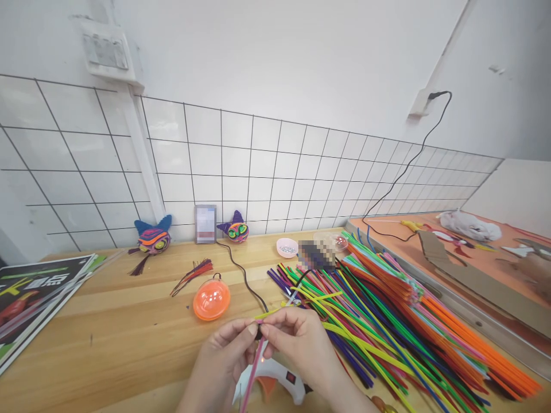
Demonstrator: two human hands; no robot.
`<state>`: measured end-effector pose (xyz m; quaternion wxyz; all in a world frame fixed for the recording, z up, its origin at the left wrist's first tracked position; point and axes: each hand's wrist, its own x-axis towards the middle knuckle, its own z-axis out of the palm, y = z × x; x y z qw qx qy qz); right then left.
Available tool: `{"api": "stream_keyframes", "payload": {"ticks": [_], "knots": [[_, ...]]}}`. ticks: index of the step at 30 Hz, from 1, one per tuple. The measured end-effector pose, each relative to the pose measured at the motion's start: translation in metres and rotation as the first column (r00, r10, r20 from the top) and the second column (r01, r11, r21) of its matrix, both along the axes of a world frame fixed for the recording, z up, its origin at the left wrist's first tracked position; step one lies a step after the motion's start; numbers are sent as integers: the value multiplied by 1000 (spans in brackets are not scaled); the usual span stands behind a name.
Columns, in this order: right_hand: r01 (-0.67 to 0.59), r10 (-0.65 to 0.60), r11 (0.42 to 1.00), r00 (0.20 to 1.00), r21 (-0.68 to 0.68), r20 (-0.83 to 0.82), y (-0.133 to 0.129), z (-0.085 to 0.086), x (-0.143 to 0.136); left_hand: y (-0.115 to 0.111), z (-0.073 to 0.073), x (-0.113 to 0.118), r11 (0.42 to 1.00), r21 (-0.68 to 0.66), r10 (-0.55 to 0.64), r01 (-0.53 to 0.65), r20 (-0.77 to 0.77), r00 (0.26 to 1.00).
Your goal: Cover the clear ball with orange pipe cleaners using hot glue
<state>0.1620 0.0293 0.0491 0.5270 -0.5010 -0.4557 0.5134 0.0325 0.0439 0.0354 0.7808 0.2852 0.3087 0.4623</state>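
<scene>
My left hand (230, 350) and my right hand (301, 338) meet at the front of the table, thumbs and forefingers pinched together. Between the fingertips run a pink pipe cleaner (255, 367), hanging down toward me, and a yellow-green pipe cleaner (260, 315), lying crosswise. Something small and dark shows at the pinch, and I cannot make out what it is. Under my hands lies a white glue gun (278, 370) with an orange trigger and a small lit light. A clear ball with an orange lower half (212, 299) rests beyond my left hand.
Loose pipe cleaners (387, 321) in many colours cover the right side. Two wrapped masks, one blue-eared (152, 236), one purple-eared (236, 228), lean by the wall beside a phone (205, 223). A pink bowl (287, 248) stands behind. Magazines (38, 298) lie left; a cable (245, 275) crosses the table.
</scene>
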Motion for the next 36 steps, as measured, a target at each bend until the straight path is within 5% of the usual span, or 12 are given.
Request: {"api": "stream_keyframes", "payload": {"ticks": [10,19,36], "knots": [[-19,21,999,998,28,-59,2,-2,1,3,-5,-3,999,-28,-38,39,8,999],[27,-44,994,986,102,164,-1,-2,1,4,0,-5,995,-16,-94,94,-17,995],[-8,-36,986,966,169,256,-6,5,-1,7,7,-9,995,11,-100,102,-110,989]]}}
